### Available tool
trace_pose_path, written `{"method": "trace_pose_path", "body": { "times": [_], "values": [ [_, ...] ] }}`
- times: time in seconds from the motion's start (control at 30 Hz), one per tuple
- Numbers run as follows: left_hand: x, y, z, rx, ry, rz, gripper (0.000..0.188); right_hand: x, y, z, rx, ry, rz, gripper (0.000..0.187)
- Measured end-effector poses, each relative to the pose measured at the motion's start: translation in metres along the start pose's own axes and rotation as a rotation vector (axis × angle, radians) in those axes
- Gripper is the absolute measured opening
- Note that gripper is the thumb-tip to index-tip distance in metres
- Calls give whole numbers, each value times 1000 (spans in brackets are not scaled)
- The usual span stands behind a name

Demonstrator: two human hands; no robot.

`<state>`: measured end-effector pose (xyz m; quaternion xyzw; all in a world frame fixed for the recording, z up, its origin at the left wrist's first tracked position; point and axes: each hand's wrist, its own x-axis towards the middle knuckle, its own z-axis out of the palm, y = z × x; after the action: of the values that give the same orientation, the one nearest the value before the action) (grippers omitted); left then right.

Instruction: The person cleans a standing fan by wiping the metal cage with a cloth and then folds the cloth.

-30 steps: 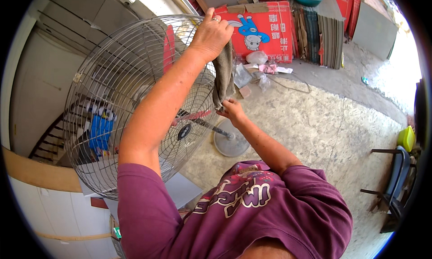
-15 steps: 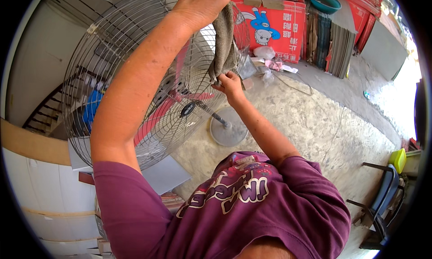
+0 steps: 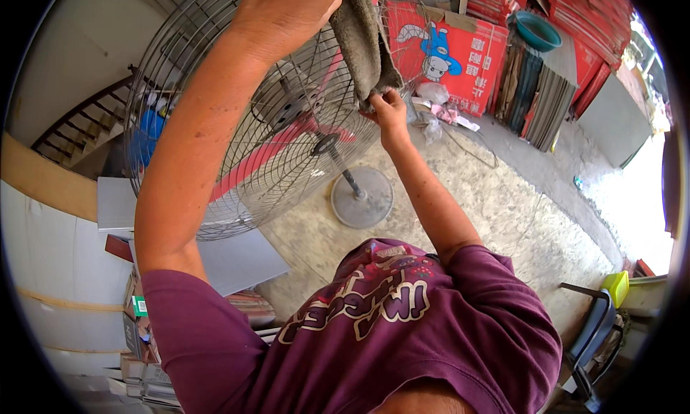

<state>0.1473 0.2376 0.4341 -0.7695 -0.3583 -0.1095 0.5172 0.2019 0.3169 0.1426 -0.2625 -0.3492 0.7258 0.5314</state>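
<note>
A big pedestal fan with a round wire cage (image 3: 172, 51) and pinkish-red blades (image 3: 248, 171) stands before me. Its round grey base (image 3: 362, 197) rests on the floor. A grey-brown cloth (image 3: 359, 44) hangs along the cage's right part. My left hand (image 3: 291, 15), at the top edge, is closed on the cloth's upper part; its fingertips are mostly hidden. Lower down, my right hand (image 3: 390, 116) pinches the cloth's bottom end between thumb and fingers. Whether the cloth touches the wires I cannot tell.
Red cartons (image 3: 467, 62) and stacked flat boards (image 3: 543, 101) stand at the back right, with a teal basin (image 3: 537, 31) on top. Plastic scraps (image 3: 433, 94) lie nearby. A chair (image 3: 593, 335) is at right, stairs (image 3: 79, 137) at left, a grey panel (image 3: 241, 259) below the fan.
The view has shifted a little. My left hand has come closer and moved left, while my right hand is slightly higher and further right. The cloth's lower end hangs wider.
</note>
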Motion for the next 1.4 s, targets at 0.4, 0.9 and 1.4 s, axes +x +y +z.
{"method": "trace_pose_path", "body": {
  "times": [0.4, 0.9, 1.4],
  "values": [
    [-71, 6, -63, 80, -7, -185, 26, -12, -8, 11, -36, -57, -54, 24],
    [-171, 31, -113, 206, 81, -523, 31, -33, 3, 25, -128, -248, -208, 23],
    [-282, 90, -129, 159, 284, -996, 33, -65, 8, 52, -276, -460, -395, 23]
  ]
}}
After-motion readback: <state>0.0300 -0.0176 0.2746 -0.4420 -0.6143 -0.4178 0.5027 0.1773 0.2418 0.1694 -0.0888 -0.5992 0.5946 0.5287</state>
